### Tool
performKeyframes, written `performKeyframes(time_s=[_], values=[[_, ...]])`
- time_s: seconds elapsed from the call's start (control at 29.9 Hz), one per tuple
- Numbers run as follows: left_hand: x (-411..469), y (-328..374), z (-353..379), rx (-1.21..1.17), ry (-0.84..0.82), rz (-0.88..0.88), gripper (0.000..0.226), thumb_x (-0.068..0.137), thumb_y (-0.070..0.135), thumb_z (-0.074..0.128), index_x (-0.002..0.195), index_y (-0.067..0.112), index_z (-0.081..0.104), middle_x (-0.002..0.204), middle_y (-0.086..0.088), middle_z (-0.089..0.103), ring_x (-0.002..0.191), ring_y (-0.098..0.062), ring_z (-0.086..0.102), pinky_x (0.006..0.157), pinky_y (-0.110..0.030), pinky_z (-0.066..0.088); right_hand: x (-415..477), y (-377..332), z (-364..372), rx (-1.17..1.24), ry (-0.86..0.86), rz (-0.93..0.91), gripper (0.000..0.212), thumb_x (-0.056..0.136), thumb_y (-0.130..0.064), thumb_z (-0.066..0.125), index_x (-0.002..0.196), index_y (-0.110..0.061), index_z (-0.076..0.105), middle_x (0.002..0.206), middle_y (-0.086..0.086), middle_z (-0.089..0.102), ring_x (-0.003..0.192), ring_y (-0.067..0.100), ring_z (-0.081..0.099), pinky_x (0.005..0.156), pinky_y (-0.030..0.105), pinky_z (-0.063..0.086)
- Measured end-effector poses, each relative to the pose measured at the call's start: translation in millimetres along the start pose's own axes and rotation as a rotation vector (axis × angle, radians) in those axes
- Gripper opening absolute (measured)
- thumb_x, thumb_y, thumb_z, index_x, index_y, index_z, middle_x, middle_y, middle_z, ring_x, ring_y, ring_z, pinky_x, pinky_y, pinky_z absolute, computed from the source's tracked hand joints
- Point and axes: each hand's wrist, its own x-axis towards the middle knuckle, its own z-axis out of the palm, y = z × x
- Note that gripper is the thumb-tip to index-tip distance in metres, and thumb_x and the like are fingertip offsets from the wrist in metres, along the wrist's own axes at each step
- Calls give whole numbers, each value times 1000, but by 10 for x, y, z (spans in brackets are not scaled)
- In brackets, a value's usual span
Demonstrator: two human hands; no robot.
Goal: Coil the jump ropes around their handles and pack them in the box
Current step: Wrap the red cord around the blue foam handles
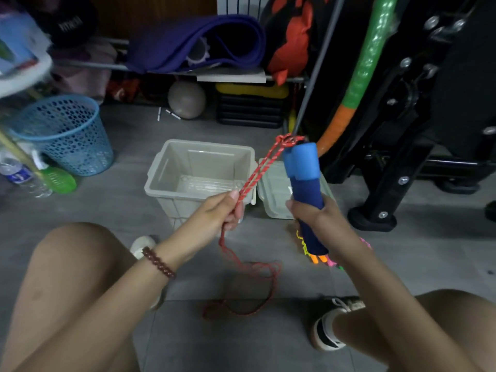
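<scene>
My right hand grips two blue foam handles held together upright above the floor. A red braided jump rope runs doubled from the handle tops down to my left hand, which pinches both strands taut. The remaining rope trails from that hand into loose loops on the grey floor between my knees. A beige plastic box stands open just beyond my hands. Its lid lies beside it on the right. Another jump rope with neon cords and orange tips lies under my right hand, mostly hidden.
A blue mesh wastebasket and bottles stand at the left. A shelf with a purple rolled mat, a ball and a black-yellow case is behind the box. Black exercise equipment and a green-orange hoop crowd the right.
</scene>
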Motion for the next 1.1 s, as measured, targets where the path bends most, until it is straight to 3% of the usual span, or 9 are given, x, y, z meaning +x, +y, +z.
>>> performKeyframes(time_s=[0.2, 0.33, 0.47, 0.57, 0.67, 0.83, 0.9, 1.0, 1.1], values=[[123, -188, 107, -84, -152, -44, 36, 88, 39, 47, 65, 12, 48, 48, 12, 33, 44, -2, 26, 46, -14, 23, -72, -8, -165, 475, -436, 77, 33, 64, -24, 69, 89, -11, 52, 69, 2, 47, 56, 14, 46, 52, 24, 43], [195, -292, 89, -88, -259, -40, 41, 70, 60, 66, 57, 22, 59, 50, 11, 39, 46, -2, 32, 48, -13, 30, -130, 38, -207, 509, -824, 2, 27, 78, -17, 62, 99, -10, 48, 74, 4, 43, 61, 14, 44, 61, 27, 43], [246, -286, 40, 9, -287, -50, 39, 58, 64, 73, 60, 26, 72, 53, 11, 50, 49, 2, 42, 54, -12, 37, -210, 97, -304, 399, -1015, 114, 22, 78, -14, 58, 98, -10, 50, 73, 5, 44, 63, 16, 44, 63, 27, 40], [261, -266, 30, 205, -392, -55, 7, 61, 37, 81, 61, 37, 73, 55, 18, 63, 57, 8, 55, 61, -7, 44, -311, 83, -363, -104, -1033, 128, 25, 75, -20, 62, 90, -1, 55, 72, 14, 49, 67, 24, 45, 65, 32, 39], [332, -308, 30, 470, -419, -88, 11, 82, 6, 68, 85, 12, 76, 75, 12, 70, 71, 6, 62, 76, -12, 48, -443, 98, -214, -567, -1044, 121, 15, 77, -14, 68, 79, -21, 54, 64, -2, 54, 63, 18, 47, 58, 23, 39], [302, -231, 140, 831, -425, 19, 13, 83, 21, 68, 93, 17, 76, 83, 17, 69, 70, 11, 58, 73, -11, 43, -511, 340, 66, -1213, -846, 26, 19, 77, -31, 65, 91, -22, 56, 75, -4, 55, 70, 19, 54, 59, 28, 39], [281, -175, 193, 852, -401, 76, 14, 85, 24, 67, 94, 17, 75, 79, 22, 63, 70, 15, 54, 68, -6, 40, -490, 420, 146, -1328, -701, -18, 27, 77, -33, 62, 100, -21, 55, 87, 1, 59, 81, 25, 57, 57, 27, 36], [240, -90, 243, 859, -342, 124, 18, 83, 33, 68, 79, 16, 74, 69, 7, 63, 64, -3, 55, 64, -22, 42, -422, 493, 251, -1458, -490, -95, 37, 84, -35, 57, 115, -17, 51, 110, 4, 61, 101, 27, 59, 67, 26, 34], [192, -15, 239, 912, -258, 177, 26, 80, 37, 69, 63, 18, 64, 57, 8, 57, 55, -6, 49, 57, -24, 37, -332, 554, 302, -1503, -280, -87, 43, 85, -38, 55, 120, -13, 46, 116, 6, 60, 107, 27, 59, 72, 29, 39]])
